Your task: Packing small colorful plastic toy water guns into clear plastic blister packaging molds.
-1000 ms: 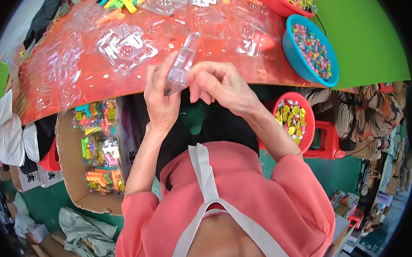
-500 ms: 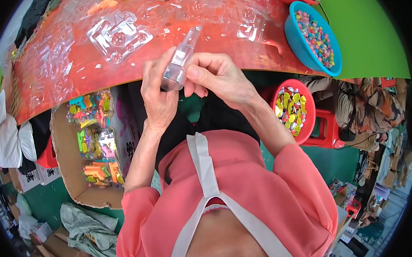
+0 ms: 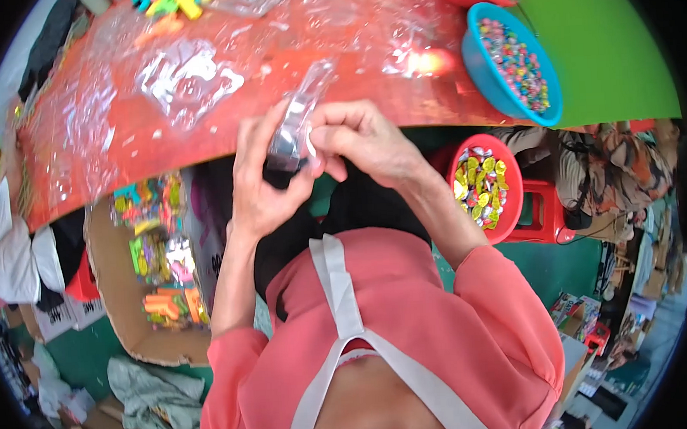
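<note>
I watch the left hand [image 3: 262,176] grip a clear plastic piece [image 3: 291,130] over the red table's [image 3: 200,140] near edge; the right hand [image 3: 365,145] bunches at its right side, grasp unclear; seemingly mid-manipulation, next needing steady support

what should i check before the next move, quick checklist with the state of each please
1. Transparent moulded plastic package in the left hand: ok
2. Right hand at the package's right side: ok
3. Package fully closed: cannot tell, hands cover part of it and it is blurred
4. Round blue plastic bowl of small multicoloured balls on the red table: ok
5. Round red plastic tub of shiny gold and silver pieces at the person's right: ok
6. Brown cardboard box at the person's left, top open: ok
</note>
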Tool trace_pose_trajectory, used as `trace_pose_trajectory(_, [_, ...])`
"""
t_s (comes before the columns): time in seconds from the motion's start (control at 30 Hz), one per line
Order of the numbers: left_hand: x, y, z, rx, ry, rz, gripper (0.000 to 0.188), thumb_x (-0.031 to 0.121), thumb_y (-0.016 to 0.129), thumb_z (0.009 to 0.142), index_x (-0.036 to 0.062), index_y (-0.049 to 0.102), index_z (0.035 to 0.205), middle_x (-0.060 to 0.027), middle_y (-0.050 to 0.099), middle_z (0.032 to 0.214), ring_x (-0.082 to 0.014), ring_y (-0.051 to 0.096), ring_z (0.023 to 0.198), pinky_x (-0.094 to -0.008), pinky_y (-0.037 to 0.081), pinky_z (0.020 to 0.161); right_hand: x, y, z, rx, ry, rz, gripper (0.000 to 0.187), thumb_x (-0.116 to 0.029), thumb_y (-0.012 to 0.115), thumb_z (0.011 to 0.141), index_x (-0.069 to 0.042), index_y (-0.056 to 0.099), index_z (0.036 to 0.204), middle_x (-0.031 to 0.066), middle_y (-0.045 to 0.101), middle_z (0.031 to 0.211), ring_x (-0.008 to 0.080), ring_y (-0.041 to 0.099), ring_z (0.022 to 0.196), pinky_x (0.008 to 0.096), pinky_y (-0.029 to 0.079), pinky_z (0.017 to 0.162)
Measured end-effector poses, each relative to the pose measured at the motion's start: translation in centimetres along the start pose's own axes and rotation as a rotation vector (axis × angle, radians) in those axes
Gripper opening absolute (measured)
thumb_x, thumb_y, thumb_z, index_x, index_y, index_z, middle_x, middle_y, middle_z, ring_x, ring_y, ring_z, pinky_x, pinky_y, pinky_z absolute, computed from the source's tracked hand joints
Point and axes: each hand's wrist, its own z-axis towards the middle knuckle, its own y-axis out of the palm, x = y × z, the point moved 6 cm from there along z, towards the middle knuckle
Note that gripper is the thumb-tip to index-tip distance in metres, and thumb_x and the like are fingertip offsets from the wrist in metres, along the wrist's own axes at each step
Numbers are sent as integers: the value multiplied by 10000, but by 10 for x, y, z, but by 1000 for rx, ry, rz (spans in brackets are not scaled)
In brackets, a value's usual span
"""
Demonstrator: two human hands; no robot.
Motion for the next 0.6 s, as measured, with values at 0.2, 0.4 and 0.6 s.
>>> trace_pose_trajectory(0.2, [5,-4,-10,85,-201,-216,681,304,711,821,13,448,1378,-96,528,1193,-209,545,1098,-353,425,972,-6,13,-1,-27,-52,-111,189,-142,526,975,-31,639,872,-18,603,726,31,518,611,197,405,542])
trace_pose_trajectory(0.4, [-11,-26,-34,219,-353,-380,464,271,479,972,-44,516,1310,-123,573,1281,-194,546,1146,-329,417,985,-11,42,4,-15,-231,-329,120,-113,575,915,-19,616,854,-17,575,660,18,537,619,221,411,536])
trace_pose_trajectory(0.6, [1,-67,-38,386,-516,-163,501,431,405,1037,22,555,1284,-81,618,1101,-154,577,1007,-308,465,848,-13,77,5,-122,-263,-281,97,-65,567,883,-15,580,801,-3,546,650,55,514,593,252,427,537])
